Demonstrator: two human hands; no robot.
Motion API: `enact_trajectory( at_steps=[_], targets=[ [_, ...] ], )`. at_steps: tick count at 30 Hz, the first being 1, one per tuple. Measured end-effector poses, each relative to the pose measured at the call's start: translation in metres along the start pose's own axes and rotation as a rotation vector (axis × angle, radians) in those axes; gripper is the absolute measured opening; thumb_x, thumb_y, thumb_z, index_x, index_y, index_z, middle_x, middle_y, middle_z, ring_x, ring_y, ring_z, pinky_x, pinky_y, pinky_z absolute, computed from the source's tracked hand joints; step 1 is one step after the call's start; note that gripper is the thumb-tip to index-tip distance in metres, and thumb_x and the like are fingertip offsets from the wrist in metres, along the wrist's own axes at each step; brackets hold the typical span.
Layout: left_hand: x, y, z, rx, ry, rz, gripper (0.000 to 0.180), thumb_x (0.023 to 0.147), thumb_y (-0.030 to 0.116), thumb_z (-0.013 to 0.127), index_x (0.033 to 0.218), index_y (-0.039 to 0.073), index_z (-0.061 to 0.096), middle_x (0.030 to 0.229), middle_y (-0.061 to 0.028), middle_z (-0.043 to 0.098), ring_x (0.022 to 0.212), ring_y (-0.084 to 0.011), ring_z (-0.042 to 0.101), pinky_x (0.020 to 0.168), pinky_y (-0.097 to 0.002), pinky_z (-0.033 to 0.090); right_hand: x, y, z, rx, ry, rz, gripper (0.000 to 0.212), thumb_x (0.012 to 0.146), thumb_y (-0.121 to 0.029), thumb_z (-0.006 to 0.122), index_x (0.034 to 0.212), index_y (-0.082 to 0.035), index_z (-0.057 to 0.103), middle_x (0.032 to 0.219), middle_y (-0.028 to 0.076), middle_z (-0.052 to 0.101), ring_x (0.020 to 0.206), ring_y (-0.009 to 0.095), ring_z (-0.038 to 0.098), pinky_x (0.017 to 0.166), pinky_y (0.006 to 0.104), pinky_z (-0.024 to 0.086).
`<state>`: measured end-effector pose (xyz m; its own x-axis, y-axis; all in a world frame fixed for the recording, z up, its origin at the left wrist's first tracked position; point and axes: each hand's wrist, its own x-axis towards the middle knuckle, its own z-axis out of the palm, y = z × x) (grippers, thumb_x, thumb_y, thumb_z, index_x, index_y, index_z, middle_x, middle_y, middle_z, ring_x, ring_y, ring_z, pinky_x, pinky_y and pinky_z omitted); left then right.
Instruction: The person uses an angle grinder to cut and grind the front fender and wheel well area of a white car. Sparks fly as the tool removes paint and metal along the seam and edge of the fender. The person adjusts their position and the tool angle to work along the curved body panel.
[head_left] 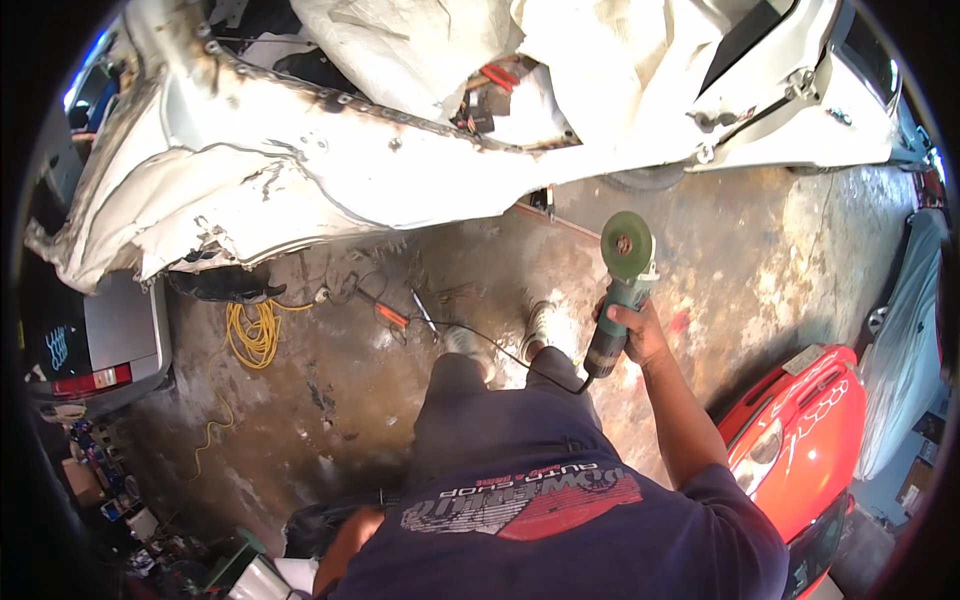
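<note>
Stained concrete floor (400,420) is spreading under one torn white car body (300,170), with one yellow coiled cord (252,335) lying below it. One right hand (635,330) is clenching one green angle grinder (618,300), disc up, above the floor. Left hand is staying hidden at the lower edge; its grip I cannot tell.

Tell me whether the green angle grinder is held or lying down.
Held: right hand grips the green angle grinder off the floor, disc forward.

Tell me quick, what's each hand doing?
Right hand: closed around the green angle grinder.
Left hand: hidden at the lower edge; cannot be told.
</note>
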<state>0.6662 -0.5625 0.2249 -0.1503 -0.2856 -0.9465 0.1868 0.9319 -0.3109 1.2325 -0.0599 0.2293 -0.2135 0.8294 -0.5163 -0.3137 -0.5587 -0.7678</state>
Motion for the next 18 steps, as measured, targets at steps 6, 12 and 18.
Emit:
enact_trajectory(
  at_steps=[6,12,18],
  targets=[
    [0.01,0.267,-0.082,0.79,0.183,0.376,0.029,0.093,0.028,0.075,0.109,0.004,0.078,0.099,-0.0132,0.081,0.092,-0.0294,0.077,0.084,-0.0473,0.06,0.016,0.038,-0.02,0.153,0.178,0.045,0.052,0.083,-0.015,0.085,0.126,0.0,0.061,0.103,0.013,0.072,0.097,0.029,0.073,0.093,0.0451,0.06],
    [0.126,0.529,-0.101,0.9,0.391,0.802,0.034,0.094,0.032,0.072,0.105,0.0,0.076,0.101,-0.0264,0.078,0.098,-0.0407,0.077,0.086,-0.0491,0.06,0.062,0.127,-0.087,0.194,0.322,0.092,0.054,0.082,-0.015,0.085,0.129,-0.005,0.06,0.105,0.014,0.072,0.096,0.031,0.074,0.089,0.0468,0.061],
    [0.338,0.705,-0.028,0.588,0.572,0.938,0.039,0.096,0.032,0.075,0.118,0.0,0.075,0.107,-0.0204,0.079,0.096,-0.0336,0.075,0.087,-0.0473,0.058,0.165,0.217,-0.147,0.043,0.372,0.174,0.042,0.082,-0.019,0.085,0.113,0.003,0.069,0.099,0.015,0.076,0.092,0.027,0.075,0.086,0.0406,0.06]
  ],
)
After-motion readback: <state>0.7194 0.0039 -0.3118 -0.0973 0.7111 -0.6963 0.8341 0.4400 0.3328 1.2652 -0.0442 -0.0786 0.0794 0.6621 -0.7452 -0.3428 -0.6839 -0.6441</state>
